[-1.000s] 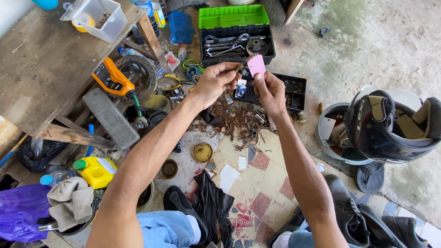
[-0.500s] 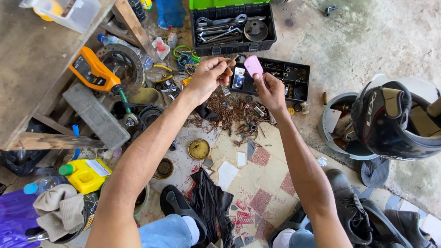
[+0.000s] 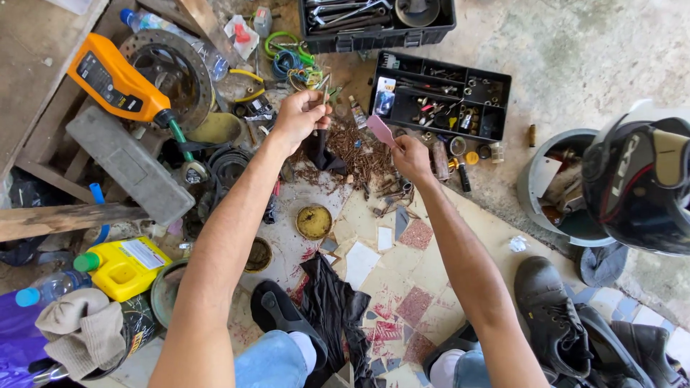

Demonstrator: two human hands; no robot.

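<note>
Left hand (image 3: 300,115) fingers pinch thin metal bits (image 3: 323,88); right hand (image 3: 411,156) fingers grip pink scoop (image 3: 380,130). Both above rusty screw pile (image 3: 359,154), black organiser tray (image 3: 440,97) edge just beyond.

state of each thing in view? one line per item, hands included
left hand: raised, grip shut on small metal pieces
right hand: grip shut on pink card
parts organizer: open, compartments filled
tool case: open, wrenches inside
orange bottle: lying tilted, spout on
yellow jug: capped, lying down
helmet: resting on bucket
</note>
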